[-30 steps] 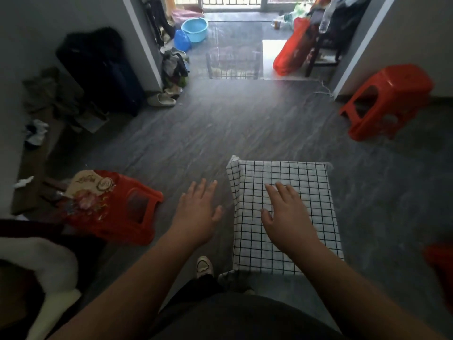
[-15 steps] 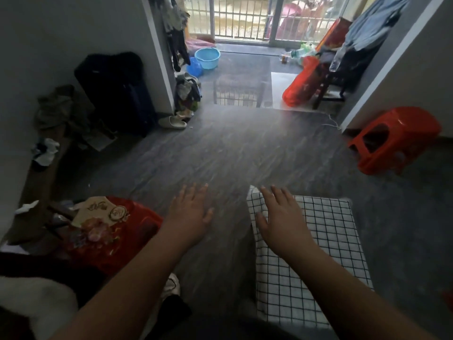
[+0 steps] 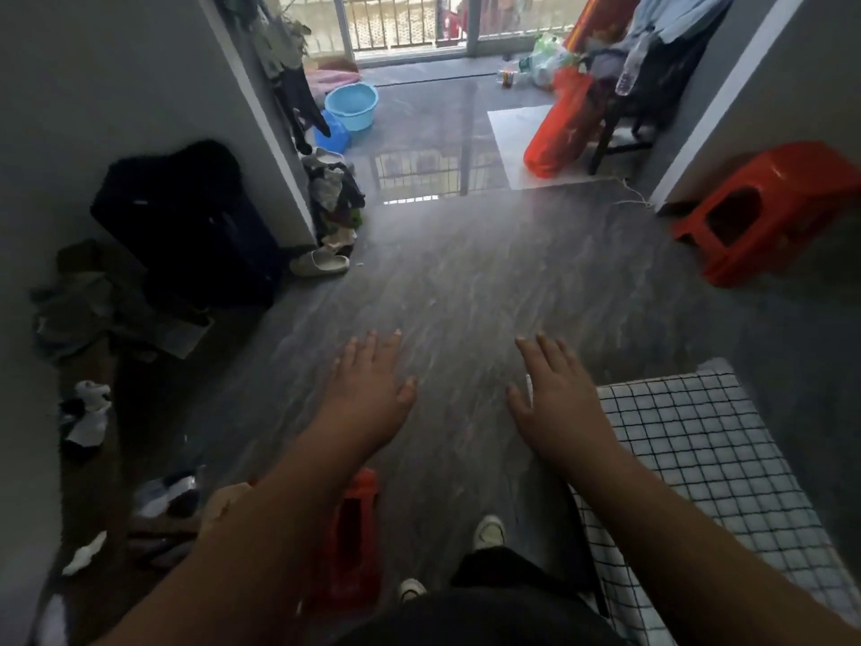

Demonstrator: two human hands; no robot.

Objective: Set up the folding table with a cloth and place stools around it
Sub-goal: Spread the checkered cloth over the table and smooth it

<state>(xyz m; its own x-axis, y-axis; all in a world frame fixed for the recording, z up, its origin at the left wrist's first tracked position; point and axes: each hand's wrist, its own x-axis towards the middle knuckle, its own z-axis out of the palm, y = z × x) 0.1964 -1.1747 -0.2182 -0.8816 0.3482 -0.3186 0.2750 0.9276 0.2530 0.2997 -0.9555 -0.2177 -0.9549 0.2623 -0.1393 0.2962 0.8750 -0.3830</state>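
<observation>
The folding table, covered by a white cloth with a black grid (image 3: 708, 477), stands low at the lower right. My right hand (image 3: 559, 403) hovers flat, fingers apart, over the floor just left of the cloth's far corner and holds nothing. Further left, my left hand (image 3: 372, 389) is stretched out over bare floor, open and empty. One red plastic stool (image 3: 773, 212) stands by the right wall, well beyond the table. Another red stool (image 3: 354, 538) sits near my feet, partly hidden under my left forearm.
A dark bag (image 3: 186, 226), crumpled clothes and socks (image 3: 86, 412) lie along the left wall. A slipper (image 3: 319, 263) sits at the wall corner. Beyond are a blue basin (image 3: 350, 104), a red bag (image 3: 563, 123) against a dark chair, and a barred balcony door. Grey floor (image 3: 466, 282) stretches ahead.
My view has lifted and swung left, so the table has slid to the lower right. My right hand has left the cloth and is over the floor. The left stool has dropped under my arm.
</observation>
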